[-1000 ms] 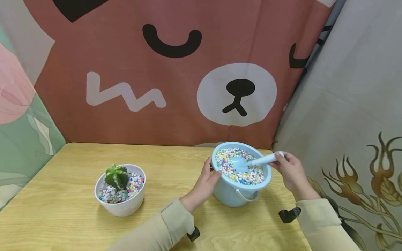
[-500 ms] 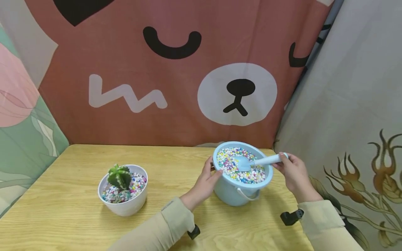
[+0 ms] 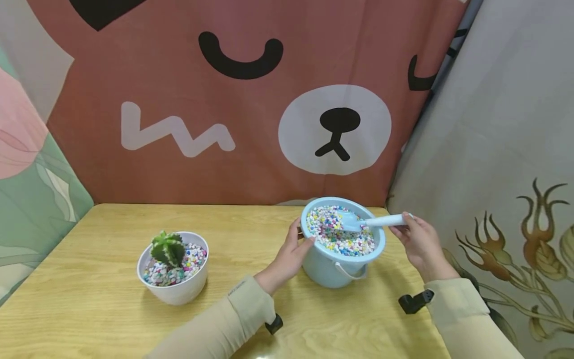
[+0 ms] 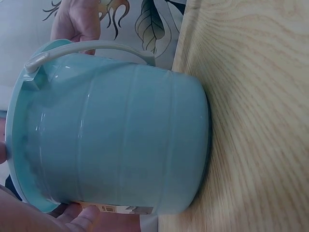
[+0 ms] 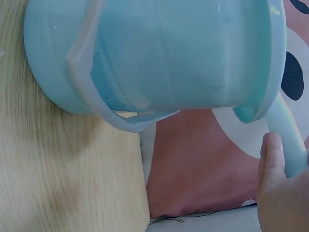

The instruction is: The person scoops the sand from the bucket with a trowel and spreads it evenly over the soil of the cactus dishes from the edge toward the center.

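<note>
A light-blue bucket (image 3: pixel 329 273) stands on the table, filled with small multicoloured pebbles (image 3: pixel 345 244). My left hand (image 3: pixel 287 262) grips its left side, with the thumb at the rim and fingers against the outer wall. In the left wrist view, those fingers (image 4: pixel 79 217) press near a label on the bucket. My right hand (image 3: pixel 420 249) holds the handle of a light-blue toy shovel (image 3: pixel 383 221) across the right rim. The shovel's blade sits at the pebbles, tilted, beside a shallow hollow. In the right wrist view, the thumb lies along the shovel handle (image 5: pixel 285 128).
A white pot (image 3: pixel 179 291) with a green succulent (image 3: pixel 168 249) and coloured pebbles stands on the left of the wooden table (image 3: pixel 112 229). The bucket's pale carrying handle (image 3: pixel 347 273) hangs down its front. A bear-print curtain (image 3: pixel 251 174) hangs behind the table.
The shovel blade has shifted back and right within the bucket and tipped, with its handle now nearly level. A hollow shows in the pebbles. The left hand keeps its grip.
</note>
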A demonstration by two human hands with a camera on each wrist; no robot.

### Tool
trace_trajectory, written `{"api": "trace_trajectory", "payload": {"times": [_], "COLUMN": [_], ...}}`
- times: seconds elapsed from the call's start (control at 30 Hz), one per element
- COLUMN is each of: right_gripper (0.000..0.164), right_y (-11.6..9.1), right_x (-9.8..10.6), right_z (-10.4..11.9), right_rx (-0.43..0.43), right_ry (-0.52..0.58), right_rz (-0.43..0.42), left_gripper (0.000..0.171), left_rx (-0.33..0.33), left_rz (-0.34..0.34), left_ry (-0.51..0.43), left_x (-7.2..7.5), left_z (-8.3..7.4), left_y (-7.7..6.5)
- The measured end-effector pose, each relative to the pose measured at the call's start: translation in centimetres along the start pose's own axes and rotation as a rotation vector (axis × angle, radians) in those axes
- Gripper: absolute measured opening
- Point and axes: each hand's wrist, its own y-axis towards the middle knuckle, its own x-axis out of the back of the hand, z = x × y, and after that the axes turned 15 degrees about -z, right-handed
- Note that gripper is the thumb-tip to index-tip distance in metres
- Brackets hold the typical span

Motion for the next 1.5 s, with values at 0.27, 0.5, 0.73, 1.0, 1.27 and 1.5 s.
{"api": "trace_trajectory", "payload": {"times": [0.27, 0.5, 0.73, 1.0, 1.27, 1.5], "right_gripper": [0.030, 0.030, 0.030, 0.020, 0.025, 0.028], "right_y": [0.1, -0.2, -0.4, -0.9, -1.3, -1.6], "right_x": [0.4, 0.0, -0.4, -1.0, -2.4, -3.6], "right_z": [-0.1, -0.1, 0.1, 0.2, 0.4, 0.5], "right_rx": [-0.047, -0.050, -0.059, -0.085, -0.104, -0.123], "right_ry": [0.067, 0.099, 0.104, 0.153, 0.124, 0.133], "right_rz": [0.025, 0.032, 0.022, 0.031, 0.058, 0.074], "left_gripper": [0.063, 0.066, 0.058, 0.062, 0.059, 0.057], "left_rx": [0.007, 0.091, 0.125, 0.133, 0.117, 0.105], "left_rz": [0.003, 0.044, 0.029, 0.014, 0.009, 0.004], "left_ry": [0.014, -0.025, -0.003, 0.031, 0.020, 0.014], "left_x": [0.2, 1.6, 3.4, 4.3, 5.0, 5.7], "left_z": [0.0, -0.4, -0.5, -0.2, -0.3, -0.5], "left_y": [0.2, 0.1, -0.4, -0.8, -1.1, -1.5]}}
